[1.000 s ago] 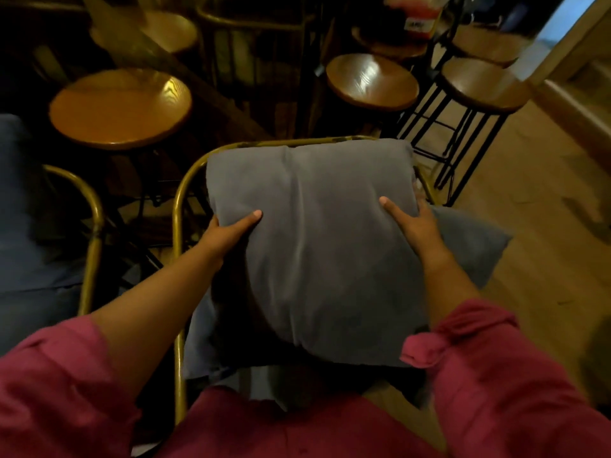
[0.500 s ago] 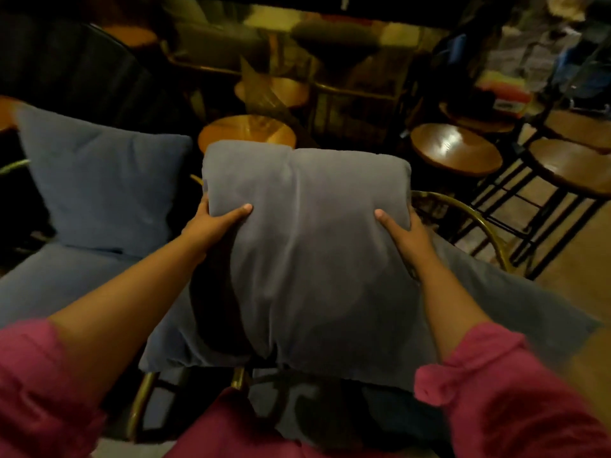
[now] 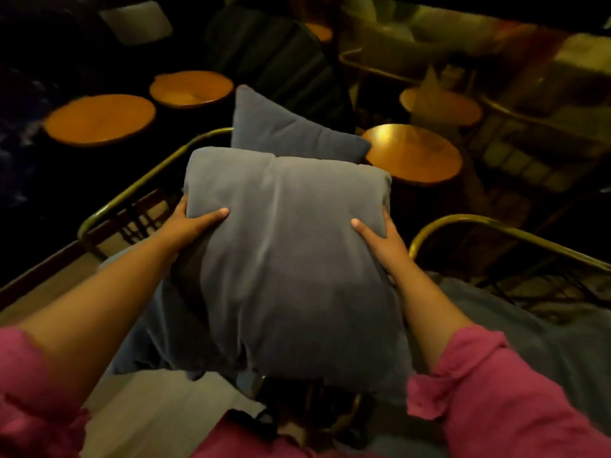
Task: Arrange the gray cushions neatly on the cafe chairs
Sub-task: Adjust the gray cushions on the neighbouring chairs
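Note:
I hold a gray cushion (image 3: 291,259) upright in front of me, in the middle of the view. My left hand (image 3: 188,226) grips its left edge and my right hand (image 3: 383,242) grips its right edge. Behind it a second gray cushion (image 3: 284,130) leans upright on a chair with a brass frame (image 3: 142,183). A gray seat pad (image 3: 155,328) lies on that chair below the held cushion, mostly hidden. To the right stands another brass-framed chair (image 3: 489,226) with a gray seat pad (image 3: 535,338).
Round wooden tables stand around: one at far left (image 3: 99,119), one behind it (image 3: 191,87), one right of the cushions (image 3: 413,153), another further back (image 3: 443,105). Dark chairs and furniture fill the back. Pale floor (image 3: 158,414) shows at bottom left.
I have turned left with the cushion held in both hands. It has moved away from the right-hand chair and now hangs in front of the chair that has the second cushion.

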